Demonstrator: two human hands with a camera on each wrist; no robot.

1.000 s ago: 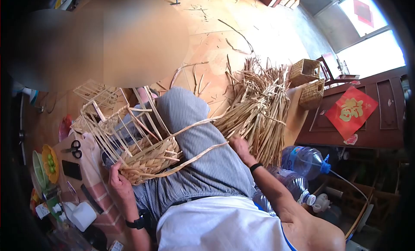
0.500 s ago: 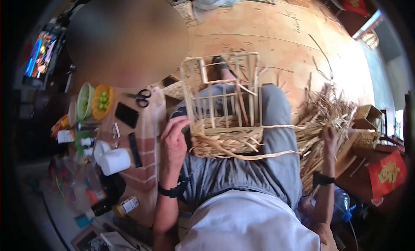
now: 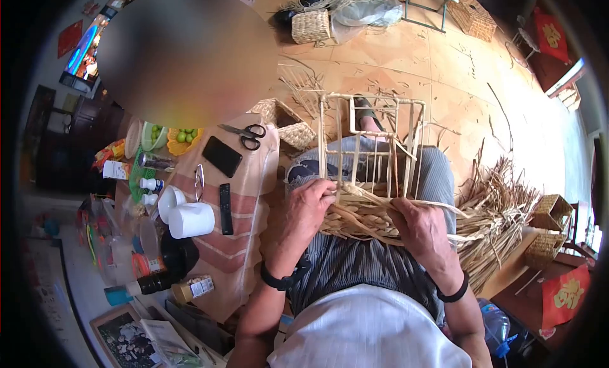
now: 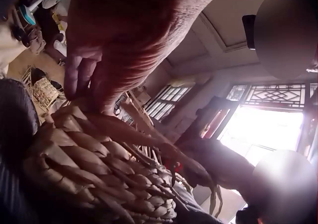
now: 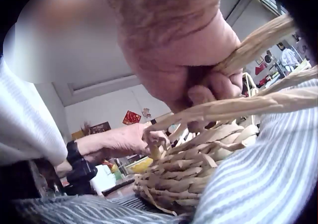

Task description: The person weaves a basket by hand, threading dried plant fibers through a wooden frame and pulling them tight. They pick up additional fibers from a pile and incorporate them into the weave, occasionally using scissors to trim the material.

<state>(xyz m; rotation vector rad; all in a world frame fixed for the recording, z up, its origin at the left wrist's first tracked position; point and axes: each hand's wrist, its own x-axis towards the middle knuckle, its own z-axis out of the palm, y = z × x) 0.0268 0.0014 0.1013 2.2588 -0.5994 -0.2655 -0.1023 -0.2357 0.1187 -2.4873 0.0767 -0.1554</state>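
Note:
A half-woven straw basket [image 3: 358, 219] lies on my lap, with a frame of bare upright sticks [image 3: 371, 146] rising from its woven base. My left hand [image 3: 314, 203] grips the basket's left rim, fingers curled over the weave [image 4: 99, 174]. My right hand [image 3: 420, 225] sits on the right rim and pinches a flat straw strand [image 5: 248, 104] that runs across the weave [image 5: 194, 179]. In the left wrist view the left hand [image 4: 99, 60] presses on the plaited strands. Seen from the right wrist, the right hand [image 5: 198, 80] has its fingers curled round the strand.
A pile of loose straw [image 3: 501, 209] lies at my right knee, with small woven baskets [image 3: 550, 210] beyond it. On the side table [image 3: 254, 254] to my left are scissors [image 3: 244, 132], a phone [image 3: 222, 156], a remote [image 3: 225, 208], white mugs [image 3: 190, 220] and a fruit bowl [image 3: 184, 138].
My right hand left the straw pile and came onto the basket's right rim with a strand. My left hand shifted from the basket's side onto its rim. The head view swung left.

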